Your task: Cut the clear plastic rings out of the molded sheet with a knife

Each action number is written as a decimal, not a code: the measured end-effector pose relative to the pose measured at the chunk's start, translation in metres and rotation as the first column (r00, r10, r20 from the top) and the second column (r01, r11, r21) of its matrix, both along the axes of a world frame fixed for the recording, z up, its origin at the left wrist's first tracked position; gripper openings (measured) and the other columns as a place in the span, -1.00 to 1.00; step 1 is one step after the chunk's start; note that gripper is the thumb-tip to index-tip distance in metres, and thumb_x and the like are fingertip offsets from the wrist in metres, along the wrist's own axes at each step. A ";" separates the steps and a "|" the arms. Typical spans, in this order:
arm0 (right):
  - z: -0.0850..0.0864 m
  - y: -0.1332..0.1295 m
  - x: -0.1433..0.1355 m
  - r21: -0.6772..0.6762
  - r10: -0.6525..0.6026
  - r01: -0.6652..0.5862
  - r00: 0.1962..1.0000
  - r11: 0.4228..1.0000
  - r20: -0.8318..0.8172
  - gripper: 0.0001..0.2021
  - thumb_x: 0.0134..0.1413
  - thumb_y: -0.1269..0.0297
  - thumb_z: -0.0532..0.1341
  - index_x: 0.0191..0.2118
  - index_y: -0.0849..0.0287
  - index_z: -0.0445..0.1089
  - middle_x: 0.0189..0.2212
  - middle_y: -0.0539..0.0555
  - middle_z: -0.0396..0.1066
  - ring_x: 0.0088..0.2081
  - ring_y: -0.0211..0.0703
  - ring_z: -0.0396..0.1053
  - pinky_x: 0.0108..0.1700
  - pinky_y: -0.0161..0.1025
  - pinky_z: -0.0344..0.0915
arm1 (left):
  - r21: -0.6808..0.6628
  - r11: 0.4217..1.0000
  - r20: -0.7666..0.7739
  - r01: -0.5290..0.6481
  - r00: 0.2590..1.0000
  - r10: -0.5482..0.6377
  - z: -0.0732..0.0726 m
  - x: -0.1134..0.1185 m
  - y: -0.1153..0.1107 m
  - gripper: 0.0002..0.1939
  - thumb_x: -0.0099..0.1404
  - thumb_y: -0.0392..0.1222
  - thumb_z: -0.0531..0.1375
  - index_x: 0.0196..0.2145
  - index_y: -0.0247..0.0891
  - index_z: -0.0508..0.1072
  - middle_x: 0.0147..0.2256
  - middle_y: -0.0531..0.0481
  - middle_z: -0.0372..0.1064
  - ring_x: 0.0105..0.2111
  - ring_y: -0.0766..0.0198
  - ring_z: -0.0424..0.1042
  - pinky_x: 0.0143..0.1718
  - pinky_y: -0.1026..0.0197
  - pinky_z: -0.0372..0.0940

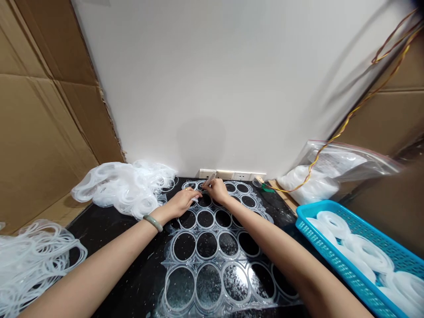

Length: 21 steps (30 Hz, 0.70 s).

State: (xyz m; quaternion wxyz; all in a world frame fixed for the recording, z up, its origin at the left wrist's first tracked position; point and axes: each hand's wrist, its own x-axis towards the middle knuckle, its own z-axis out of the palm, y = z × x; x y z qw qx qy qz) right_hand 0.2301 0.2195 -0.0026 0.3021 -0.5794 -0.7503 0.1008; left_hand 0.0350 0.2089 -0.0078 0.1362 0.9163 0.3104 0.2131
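One slim tool (209,179) slants up rightward, pinched in the right hand (217,191) over the ringed plastic sheet (215,230); left hand (183,199) curls alongside, hold unclear!

Sheet (195,261): clear to milky white, patterned in rows of circles. Desk (135,278): black, white-speckled. Ring heap (114,190): translucent white. Basket (391,240): turquoise, lattice-patterned. Bangle (153,223): grey-green. Twisted wire (348,116): yellow and brown. Cardboard (36,119): plain brown. Wall (212,79): pale grey. Socket strip (242,176): off-white.

Head camera faces forward; tilts down over worktop (145,267).
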 end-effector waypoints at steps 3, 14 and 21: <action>0.000 0.001 0.002 -0.018 -0.012 0.010 0.993 1.000 -0.117 -0.92 0.04 0.35 0.30 -0.34 0.16 0.57 -0.30 0.14 0.55 -0.19 -0.03 0.49 -0.20 -0.34 0.31 | -0.015 1.000 0.005 0.000 1.000 0.000 0.001 0.000 -0.001 -0.60 0.25 -0.45 0.00 -0.03 -0.25 0.45 -0.15 -0.12 0.42 -0.12 0.17 0.40 -0.04 0.18 0.26; 0.014 -0.011 0.026 -0.122 -0.029 -0.057 0.793 0.991 -0.609 -0.72 -0.03 0.17 0.26 -0.38 0.37 0.49 -0.56 0.14 0.47 -0.72 -0.34 0.23 -0.69 -0.42 0.11 | -0.059 0.996 0.173 -0.069 0.982 0.078 0.011 0.006 -0.007 -0.75 0.30 -0.21 0.09 -0.20 -0.21 0.56 -0.26 -0.06 0.50 -0.20 0.16 0.46 -0.09 0.16 0.30; 0.039 -0.066 0.035 -0.224 0.055 -0.385 0.595 0.895 -0.802 -0.62 -0.25 0.08 0.41 -0.39 0.33 0.50 -0.50 0.11 0.50 -0.69 -0.41 0.22 -0.68 -0.45 0.07 | -0.172 0.985 0.379 -0.009 0.922 0.074 0.036 0.025 -0.035 -0.33 0.13 -0.13 0.29 0.18 -0.25 0.24 -0.01 -0.17 0.40 -0.01 0.13 0.39 0.00 0.08 0.29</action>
